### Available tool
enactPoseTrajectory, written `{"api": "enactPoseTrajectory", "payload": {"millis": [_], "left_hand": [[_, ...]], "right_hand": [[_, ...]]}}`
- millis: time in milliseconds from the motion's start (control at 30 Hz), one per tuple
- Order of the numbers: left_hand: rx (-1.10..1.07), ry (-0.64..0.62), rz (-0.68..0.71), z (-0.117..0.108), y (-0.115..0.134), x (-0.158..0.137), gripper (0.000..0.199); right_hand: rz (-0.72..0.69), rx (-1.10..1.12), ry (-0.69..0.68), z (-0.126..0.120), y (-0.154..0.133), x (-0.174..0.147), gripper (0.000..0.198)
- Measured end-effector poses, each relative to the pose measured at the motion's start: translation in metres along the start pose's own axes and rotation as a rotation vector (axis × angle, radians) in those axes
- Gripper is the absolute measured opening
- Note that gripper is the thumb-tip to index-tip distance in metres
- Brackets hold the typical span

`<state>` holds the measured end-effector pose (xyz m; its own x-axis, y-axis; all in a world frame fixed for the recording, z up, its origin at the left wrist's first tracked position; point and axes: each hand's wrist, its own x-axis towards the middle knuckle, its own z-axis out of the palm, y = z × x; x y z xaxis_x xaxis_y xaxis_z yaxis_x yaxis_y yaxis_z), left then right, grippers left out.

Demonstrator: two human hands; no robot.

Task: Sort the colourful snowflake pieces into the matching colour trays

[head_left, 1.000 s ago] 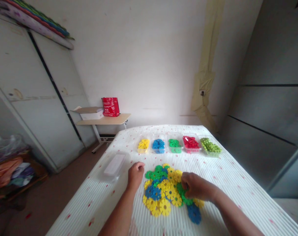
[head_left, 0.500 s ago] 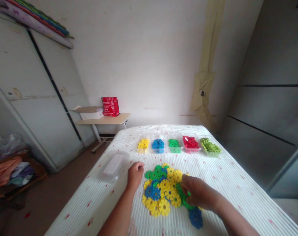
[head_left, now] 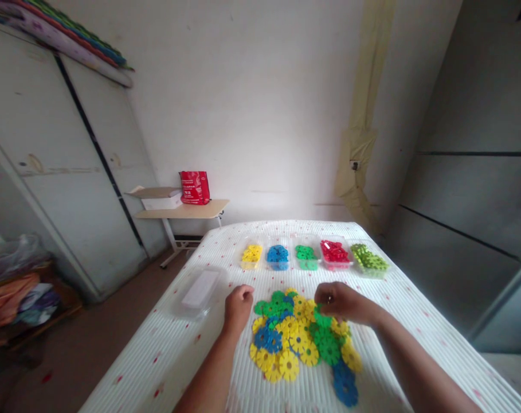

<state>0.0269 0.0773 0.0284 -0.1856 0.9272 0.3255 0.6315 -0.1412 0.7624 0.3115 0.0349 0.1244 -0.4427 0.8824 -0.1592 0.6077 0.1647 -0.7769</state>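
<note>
The left hand (head_left: 238,308) and right hand (head_left: 345,303) are bare, and so are the wrists (head_left: 229,332). The left forearm (head_left: 211,367) and right forearm (head_left: 410,355) are bare too, smooth in outline, broadening toward the view's lower edge. Finer surface detail is too small to tell.

- flower discs (head_left: 289,366): smooth, matt plastic
- trays (head_left: 336,265): clear, glossy plastic
- table cover (head_left: 398,301): ribbed
- bag (head_left: 195,188): shiny, plastic-looking
- side tabletop (head_left: 200,210): smooth, wood-like
</note>
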Motion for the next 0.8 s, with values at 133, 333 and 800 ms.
{"api": "enactPoseTrajectory", "payload": {"millis": [133, 333, 800], "left_hand": [[-0.005, 0.004, 0.001, -0.001, 0.001, -0.001, 0.021], [-0.015, 0.011, 0.015, -0.001, 0.0, 0.0, 0.021], [-0.048, 0.019, 0.039, 0.0, 0.0, -0.001, 0.022]], "right_hand": [[0.012, 0.06, 0.472, -0.022, 0.003, 0.035, 0.015], [-0.039, 0.078, 0.718, -0.032, 0.005, 0.062, 0.032], [0.021, -0.281, 0.884, -0.009, 0.112, 0.009, 0.024]]}}
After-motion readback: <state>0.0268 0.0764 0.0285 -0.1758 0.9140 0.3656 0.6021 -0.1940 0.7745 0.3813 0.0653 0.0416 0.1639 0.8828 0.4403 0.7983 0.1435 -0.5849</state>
